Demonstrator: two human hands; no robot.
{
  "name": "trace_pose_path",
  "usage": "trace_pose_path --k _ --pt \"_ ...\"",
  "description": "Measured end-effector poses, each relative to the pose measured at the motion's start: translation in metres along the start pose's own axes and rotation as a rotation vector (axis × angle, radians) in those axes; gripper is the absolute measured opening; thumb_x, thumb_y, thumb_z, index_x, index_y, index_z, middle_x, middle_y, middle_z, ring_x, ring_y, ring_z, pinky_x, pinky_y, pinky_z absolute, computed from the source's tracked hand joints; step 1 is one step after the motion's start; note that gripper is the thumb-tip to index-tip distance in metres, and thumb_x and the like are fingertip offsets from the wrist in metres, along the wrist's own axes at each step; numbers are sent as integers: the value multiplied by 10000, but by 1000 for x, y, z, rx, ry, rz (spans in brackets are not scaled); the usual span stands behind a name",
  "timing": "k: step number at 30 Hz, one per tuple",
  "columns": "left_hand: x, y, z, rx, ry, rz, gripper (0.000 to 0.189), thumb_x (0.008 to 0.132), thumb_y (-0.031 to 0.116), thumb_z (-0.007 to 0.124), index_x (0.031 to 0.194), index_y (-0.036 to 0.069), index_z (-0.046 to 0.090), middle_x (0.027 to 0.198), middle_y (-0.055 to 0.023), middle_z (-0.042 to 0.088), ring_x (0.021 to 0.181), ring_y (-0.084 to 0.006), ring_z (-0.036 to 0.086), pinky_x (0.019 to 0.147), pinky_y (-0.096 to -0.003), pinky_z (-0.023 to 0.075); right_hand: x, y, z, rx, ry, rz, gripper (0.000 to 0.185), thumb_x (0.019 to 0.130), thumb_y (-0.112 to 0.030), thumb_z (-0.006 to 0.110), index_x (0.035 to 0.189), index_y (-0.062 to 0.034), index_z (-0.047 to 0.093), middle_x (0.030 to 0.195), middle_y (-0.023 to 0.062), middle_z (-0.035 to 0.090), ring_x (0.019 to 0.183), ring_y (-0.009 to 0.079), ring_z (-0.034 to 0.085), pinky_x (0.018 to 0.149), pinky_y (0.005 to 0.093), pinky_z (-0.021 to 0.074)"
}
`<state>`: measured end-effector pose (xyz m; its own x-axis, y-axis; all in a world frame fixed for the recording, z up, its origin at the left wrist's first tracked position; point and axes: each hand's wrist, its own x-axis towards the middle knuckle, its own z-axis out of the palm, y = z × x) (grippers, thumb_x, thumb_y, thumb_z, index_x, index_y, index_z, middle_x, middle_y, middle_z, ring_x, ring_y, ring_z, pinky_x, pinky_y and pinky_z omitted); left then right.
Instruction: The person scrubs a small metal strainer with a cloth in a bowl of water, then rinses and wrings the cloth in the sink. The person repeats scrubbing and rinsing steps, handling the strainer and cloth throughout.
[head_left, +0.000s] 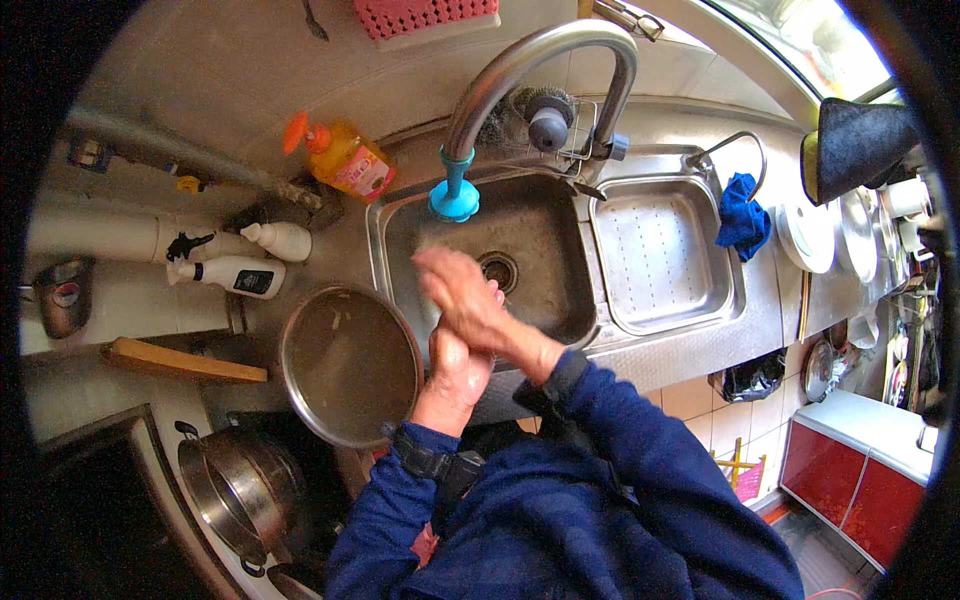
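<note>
My right hand (474, 304) lies across my left hand (454, 358), palm against palm, over the near left edge of a stainless steel sink basin (540, 217). Both hands look wet, and the right one is slightly blurred. No object shows between them, though the touching palms are hidden. Above the basin, past my fingertips, hangs the blue nozzle (454, 201) of a curved metal faucet (517, 56); no water is seen running from it. Left of my hands stands a large round metal basin (287, 367) holding murky liquid with small bits in it.
An orange pump bottle (349, 161) stands behind the sink's left corner. Two white bottles, one a spray bottle (240, 276), are at the left. Right of the sink are a drainer basin (652, 247), a blue cloth (742, 217) and white plates (804, 236). Metal pots (244, 487) sit lower left.
</note>
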<state>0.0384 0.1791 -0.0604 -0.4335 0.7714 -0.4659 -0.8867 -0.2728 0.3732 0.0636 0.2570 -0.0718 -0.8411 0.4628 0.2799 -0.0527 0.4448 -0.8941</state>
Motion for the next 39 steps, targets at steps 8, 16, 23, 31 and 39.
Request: trace_pose_path --k 8,16,23,31,39 --pt "-4 -4 6 81 -126 25 557 1038 430 336 1473 83 331 1530 -131 363 1430 -286 317 1195 -428 222 -2 -8 -4 -70 64 30 399 999 -259 407 1297 -26 534 1360 188 522 1335 381 414 1107 485 319" --pt "-9 -16 14 -3 -49 34 510 1033 372 377 1452 82 376 1463 -75 445 1343 -242 416 1140 -409 322 13 -33 -37 -342 -80 -137 394 983 -259 410 1248 -8 558 1317 193 546 1265 385 465 1039 520 368" --pt "-13 -8 30 -13 -105 88 539 1046 396 313 1480 77 319 1523 -145 365 1406 -303 354 1175 -443 289 -6 -22 -24 -239 -190 -202 418 998 -236 393 1315 2 524 1362 223 516 1319 418 418 1101 521 307" --pt "-26 -15 40 141 53 218 623 1018 453 343 1500 62 287 1560 -138 312 1427 -310 318 1202 -445 220 -13 -15 -28 -168 -171 -161 407 989 -257 446 1316 -29 527 1365 192 521 1312 380 438 1098 470 331" --pt "-25 -10 41 161 32 205 689 993 567 340 1517 122 282 1580 -107 286 1456 -301 264 1200 -454 209 -19 -30 -31 -241 -145 -196 410 977 -272 458 1309 -41 525 1352 183 522 1322 356 432 1102 526 302"
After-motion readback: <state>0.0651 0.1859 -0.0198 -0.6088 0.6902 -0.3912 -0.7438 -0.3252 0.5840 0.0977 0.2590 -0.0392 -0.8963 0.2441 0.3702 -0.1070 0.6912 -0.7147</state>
